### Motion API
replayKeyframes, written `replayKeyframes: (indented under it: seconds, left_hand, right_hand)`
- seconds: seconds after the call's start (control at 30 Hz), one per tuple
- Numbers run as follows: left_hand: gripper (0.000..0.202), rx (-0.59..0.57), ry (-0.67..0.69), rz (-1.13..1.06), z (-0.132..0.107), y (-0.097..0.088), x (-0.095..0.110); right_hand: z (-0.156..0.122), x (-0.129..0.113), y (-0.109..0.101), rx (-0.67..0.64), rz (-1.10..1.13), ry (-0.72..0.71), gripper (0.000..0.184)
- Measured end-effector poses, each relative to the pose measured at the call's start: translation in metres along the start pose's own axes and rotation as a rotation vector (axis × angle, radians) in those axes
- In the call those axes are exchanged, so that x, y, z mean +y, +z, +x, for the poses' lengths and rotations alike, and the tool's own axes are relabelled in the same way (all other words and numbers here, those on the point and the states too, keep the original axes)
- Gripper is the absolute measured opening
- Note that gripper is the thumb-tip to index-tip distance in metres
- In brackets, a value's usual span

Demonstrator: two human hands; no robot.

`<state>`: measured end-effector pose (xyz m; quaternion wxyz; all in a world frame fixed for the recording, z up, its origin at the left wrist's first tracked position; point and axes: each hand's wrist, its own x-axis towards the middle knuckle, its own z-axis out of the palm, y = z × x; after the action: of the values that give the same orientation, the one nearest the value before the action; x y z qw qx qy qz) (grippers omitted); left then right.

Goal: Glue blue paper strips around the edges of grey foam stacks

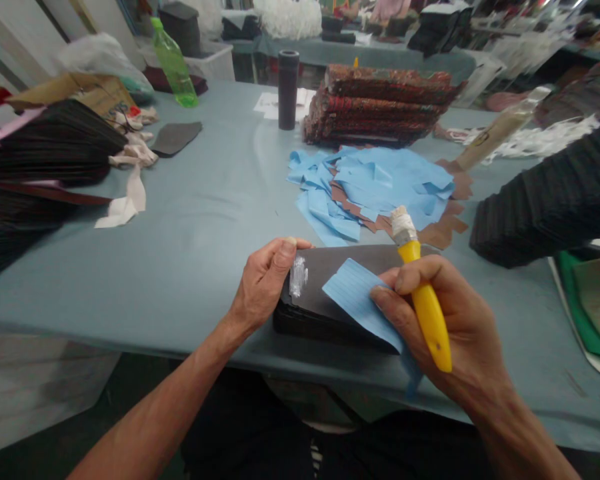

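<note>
A stack of dark grey sheets (330,293) lies at the table's front edge, with a whitish glue-like smear (298,277) near its left end. My left hand (265,280) grips the stack's far left corner, thumb on top. Over the stack's right part, my right hand (445,313) is closed on a yellow-handled paintbrush (430,320), its whitish bristles pointing up and away. The same hand pinches a light blue fabric-like piece (355,290) between thumb and fingers, tilted above the top sheet. Several more blue pieces (390,183) lie in a pile beyond, over brown scraps (437,233).
Patterned red-brown bundles (375,107) and a dark cylinder (288,90) stand at the back. A green bottle (175,63) is at the far left. Dark stacks sit left (50,143) and right (545,193). A bottle (500,130) leans at right.
</note>
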<state>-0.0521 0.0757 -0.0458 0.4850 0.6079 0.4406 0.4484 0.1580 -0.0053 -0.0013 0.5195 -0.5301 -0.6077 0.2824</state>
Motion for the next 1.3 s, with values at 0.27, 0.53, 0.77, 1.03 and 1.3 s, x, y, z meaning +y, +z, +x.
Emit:
replayKeyframes:
  seconds: [0.27, 0.53, 0.77, 1.03, 1.3]
  left_hand:
    - [0.059, 0.080, 0.014, -0.154, -0.014, 0.005, -0.006]
    - [0.078, 0.184, 0.005, -0.070, -0.031, 0.019, -0.013]
    - [0.078, 0.265, -0.005, -0.038, -0.029, 0.024, -0.015]
    - [0.078, 0.249, 0.015, -0.173, -0.031, 0.028, -0.023]
    - [0.111, -0.106, 0.193, -0.167, -0.032, -0.004, -0.041]
  right_hand:
    - [-0.001, -0.003, 0.000, 0.033, -0.036, -0.012, 0.020]
    - [-0.002, -0.003, 0.003, 0.050, -0.066, -0.005, 0.021]
    - [-0.004, -0.005, 0.002, 0.060, -0.089, 0.006, 0.021]
    - [0.005, -0.010, 0.002, -0.021, -0.040, -0.007, 0.020]
    - [0.017, -0.011, 0.004, -0.096, 0.020, 0.017, 0.021]
